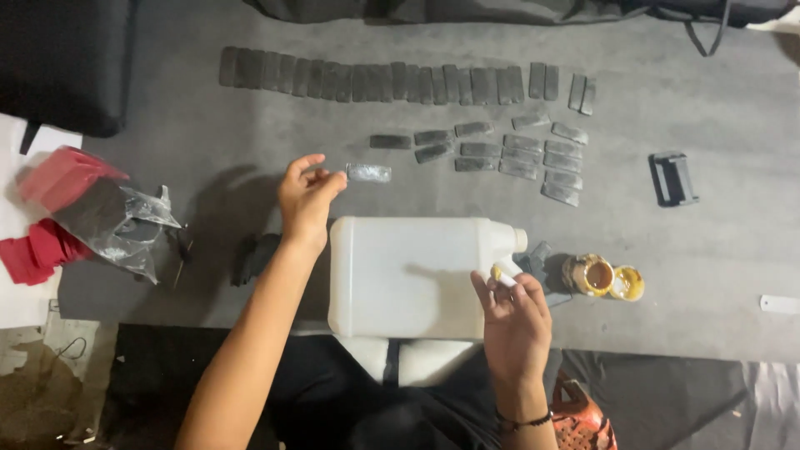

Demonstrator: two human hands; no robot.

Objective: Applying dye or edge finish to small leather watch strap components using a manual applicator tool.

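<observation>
From the head view, a small grey strip (pixel 368 172) is pinched by the left hand (pixel 307 200) above a white jug (pixel 408 275). A small brush (pixel 502 273) is gripped by the right hand (pixel 517 321). Rows of dark strips (pixel 375 82) are laid beyond; an open glue tin (pixel 589 275) is partly hidden.

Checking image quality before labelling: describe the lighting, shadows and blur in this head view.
Head view: soft light, dim corners; the left hand casts a broad shadow on the grey mat; the white plastic jerrycan is bright, nearly washed out; the small grey flat strip looks slightly blurred.
</observation>
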